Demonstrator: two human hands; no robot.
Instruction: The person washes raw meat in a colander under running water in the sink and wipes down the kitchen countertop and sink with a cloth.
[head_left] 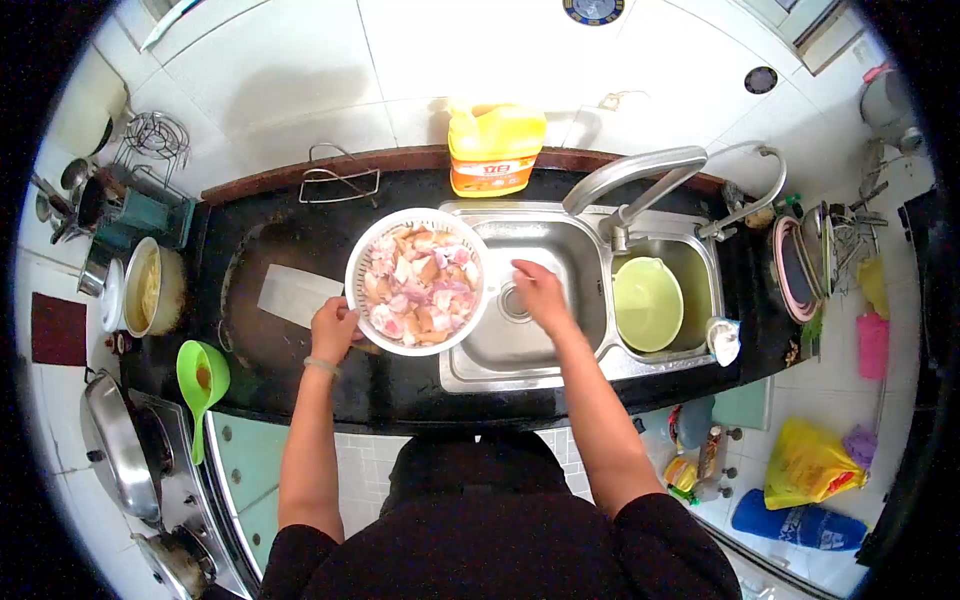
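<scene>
A white colander (352,270) full of raw, cut-up meat pieces (420,285), pinkish with pale skin, stands at the left edge of the sink, partly over the counter. My left hand (334,328) grips its lower left rim, thumb on top. To the right, over the left sink basin (570,260), hovers my right hand (541,298), slightly blurred, fingers apart and nothing seen in them. It is clear of the colander's rim. Left of the colander, a cleaver with a broad pale blade (297,294) lies on a dark round board (250,330); its handle is partly hidden.
A yellow detergent jug (495,150) stands behind the sink. The faucet (640,190) arches over the basins, and a light green bowl (648,305) sits in the right one. A green ladle (203,375) lies at the left edge, near the stove (180,440) and a pot (155,290).
</scene>
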